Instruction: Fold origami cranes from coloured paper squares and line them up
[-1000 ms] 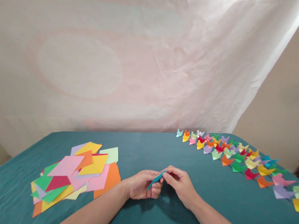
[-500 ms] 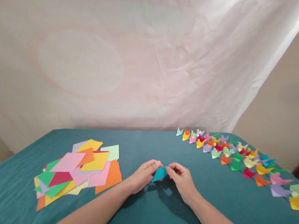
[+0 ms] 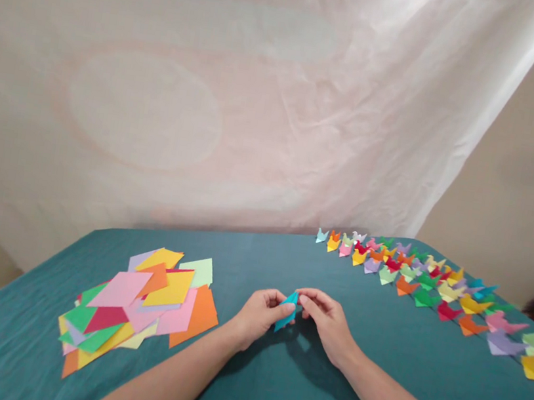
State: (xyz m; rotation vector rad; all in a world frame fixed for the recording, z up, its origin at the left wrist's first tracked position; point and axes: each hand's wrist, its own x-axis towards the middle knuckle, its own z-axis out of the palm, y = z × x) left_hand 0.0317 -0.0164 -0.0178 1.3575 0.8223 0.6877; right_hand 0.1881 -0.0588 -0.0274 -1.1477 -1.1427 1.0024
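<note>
A small folded piece of teal paper (image 3: 287,310) is held between both hands just above the teal tablecloth (image 3: 300,390). My left hand (image 3: 258,315) pinches its left side with curled fingers. My right hand (image 3: 327,321) pinches its top right tip with thumb and forefinger. Both forearms reach in from the bottom edge.
A loose pile of coloured square sheets (image 3: 138,304) lies to the left of my hands. Several folded paper birds (image 3: 434,286) stand in rows along the table's far right side. A pale wrinkled sheet (image 3: 241,103) hangs behind the table.
The teal paper showed edge-on, then opened out flat toward me, and now looks narrower and tilted again. Both hands stayed close together at the table's middle.
</note>
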